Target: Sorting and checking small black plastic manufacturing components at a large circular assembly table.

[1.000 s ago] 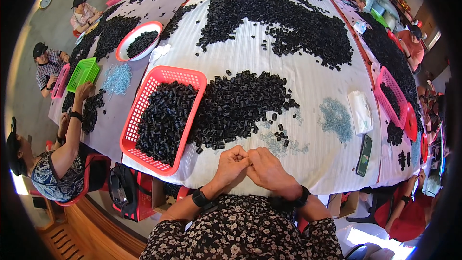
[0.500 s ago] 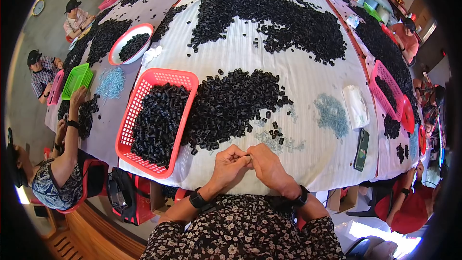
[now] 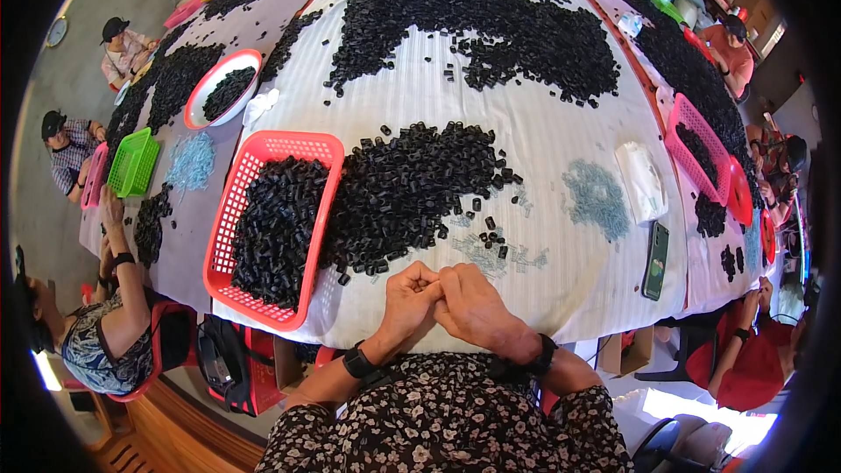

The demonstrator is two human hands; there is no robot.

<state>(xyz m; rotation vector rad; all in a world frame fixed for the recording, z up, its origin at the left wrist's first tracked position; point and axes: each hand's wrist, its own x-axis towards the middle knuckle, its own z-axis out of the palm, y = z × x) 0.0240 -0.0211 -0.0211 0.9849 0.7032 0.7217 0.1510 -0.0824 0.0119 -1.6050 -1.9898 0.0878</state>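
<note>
My left hand (image 3: 406, 305) and my right hand (image 3: 476, 308) meet above the near edge of the cloth-covered table, fingertips pinched together. Whatever they hold is hidden behind the fingers. Just beyond them lies a heap of small black tubular plastic parts (image 3: 412, 188), with a few strays close to my fingers. To the left, a pink-red plastic basket (image 3: 289, 139) is filled with the same parts. Thin clear bluish pieces (image 3: 498, 256) are scattered right ahead of my right hand, and a larger patch of clear pieces (image 3: 597, 199) spreads farther right.
On the right are a white soft pack (image 3: 642, 181) and a dark phone (image 3: 655, 261). A large black heap (image 3: 526, 35) covers the far table. A red-rimmed bowl (image 3: 250, 60) and a green basket (image 3: 134, 163) stand left. Other people sit along both sides.
My hands stay together at nearly the same place. A small dark thing that showed between the fingertips is now covered by them. The whole view has shifted slightly.
</note>
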